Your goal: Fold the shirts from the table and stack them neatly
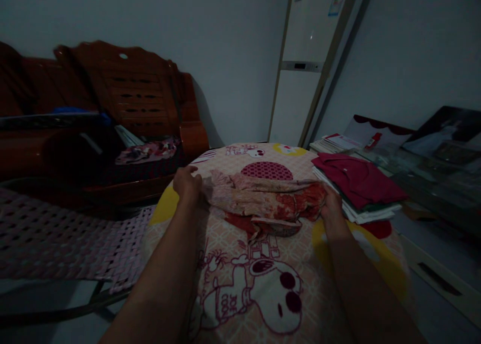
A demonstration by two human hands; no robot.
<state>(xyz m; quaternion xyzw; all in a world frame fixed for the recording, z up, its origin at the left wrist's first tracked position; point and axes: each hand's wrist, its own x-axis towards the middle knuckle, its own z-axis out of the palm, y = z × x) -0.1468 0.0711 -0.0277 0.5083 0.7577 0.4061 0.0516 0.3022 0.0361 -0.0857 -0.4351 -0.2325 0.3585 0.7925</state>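
Note:
A crumpled garment (259,198), pale pinkish with rust-red patches, stretches sideways over a round table with a cartoon-dog cloth (225,248). My left hand (188,184) grips its left end, fingers closed on the fabric. At the other end, my right hand (331,201) is closed on the reddish part. The garment's lower edge hangs in loose folds onto the cloth. What kind of garment it is cannot be made out. Close by my right hand lies a stack of folded clothes with a dark red one (356,178) on top.
A woven chair (75,233) stands to the left, with a carved wooden bench (139,93) behind it. A tall white air conditioner (300,93) is in the far corner. At right is a glass-topped cabinet (424,178) with papers (334,143) on it.

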